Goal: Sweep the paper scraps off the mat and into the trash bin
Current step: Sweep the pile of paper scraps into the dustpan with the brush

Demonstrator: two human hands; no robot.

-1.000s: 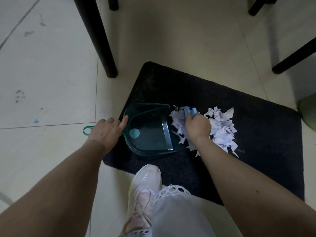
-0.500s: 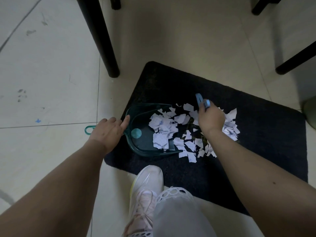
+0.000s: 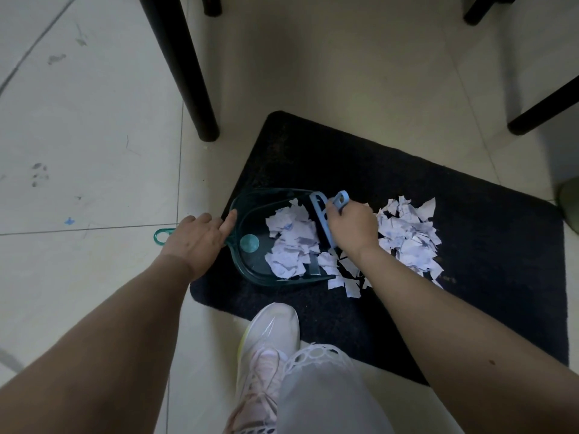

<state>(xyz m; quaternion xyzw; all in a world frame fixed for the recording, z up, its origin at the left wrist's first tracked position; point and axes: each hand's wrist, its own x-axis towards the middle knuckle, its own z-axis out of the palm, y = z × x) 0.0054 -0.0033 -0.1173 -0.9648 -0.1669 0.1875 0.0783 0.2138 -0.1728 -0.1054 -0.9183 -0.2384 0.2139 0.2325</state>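
Pale tiled floor [image 3: 94, 120], black furniture legs [image 3: 178, 67], dim light

a black rectangular fabric mat [image 3: 391, 183] lies flat on the pale tiled floor. torn white paper scraps [image 3: 407, 236] sit heaped near its middle, some spilled toward the near edge. more scraps lie inside a translucent dark green plastic dustpan [image 3: 250, 267] resting on the mat's left end, its mouth facing the heap. a light blue plastic hand brush [image 3: 322, 220] stands at that mouth.

Black furniture legs [image 3: 178, 67] stand on a pale tiled floor [image 3: 78, 120] marked with smudges; a white sneaker [image 3: 266, 349] rests at the tiles' lower edge.
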